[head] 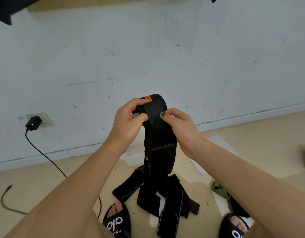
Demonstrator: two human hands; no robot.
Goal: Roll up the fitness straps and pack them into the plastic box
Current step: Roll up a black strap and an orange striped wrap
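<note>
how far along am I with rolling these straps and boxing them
Early on. Nothing visibly packed yet. Left hand and right hand are rolling the top of the black strap. Several loose straps lie on the floor; the plastic box sits behind, contents hidden.

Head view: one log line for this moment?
left hand: grips strap | right hand: pinches strap | roll: started | plastic box: behind
</note>
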